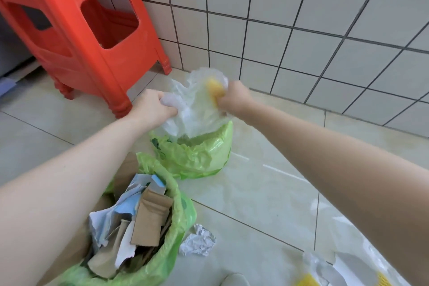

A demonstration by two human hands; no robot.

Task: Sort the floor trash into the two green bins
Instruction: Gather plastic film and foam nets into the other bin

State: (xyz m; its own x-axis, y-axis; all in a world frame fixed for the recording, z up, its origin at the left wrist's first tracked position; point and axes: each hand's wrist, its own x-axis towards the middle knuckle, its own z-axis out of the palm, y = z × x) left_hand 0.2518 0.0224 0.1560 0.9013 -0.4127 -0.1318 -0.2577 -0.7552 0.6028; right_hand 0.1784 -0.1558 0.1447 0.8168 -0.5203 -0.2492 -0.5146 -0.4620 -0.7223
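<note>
Currently both hands are clamped on one crumpled clear plastic bag with a yellow patch (197,102), held in the air directly above the far green-lined bin (197,153). Left hand (154,105) has its fingers curled round a bunched corner of the bag; right hand (233,97) grips the other side, right at the yellow part. The two hands are apart, with the film stretched loosely between them.

The near green-lined bin (181,211) is full of torn brown cardboard and grey-blue paper scraps (139,220). So plastic looks bound for the far one, my guess.

Risks:
- The bag is light and wide, and the far bin's liner mouth is slumped and partly closed. If released from this height, it could drift or hang on the rim and slide to the floor.
- One hand letting go first would swing the bag sideways, maybe clear of the bin.
- The left forearm passes just above the overfull near bin; a dip could knock cardboard out.

Still on the floor: a crumpled white paper ball (198,241) just beside the near bin, and clear and yellow plastic film (329,271) at bottom right, cut off by the frame edge.

Unclear: what the yellow patch is (motion blur), what's inside the far bin, and the fingertips of both hands, buried in the film. The red plastic stool (76,30) stands near the wall, well clear.
</note>
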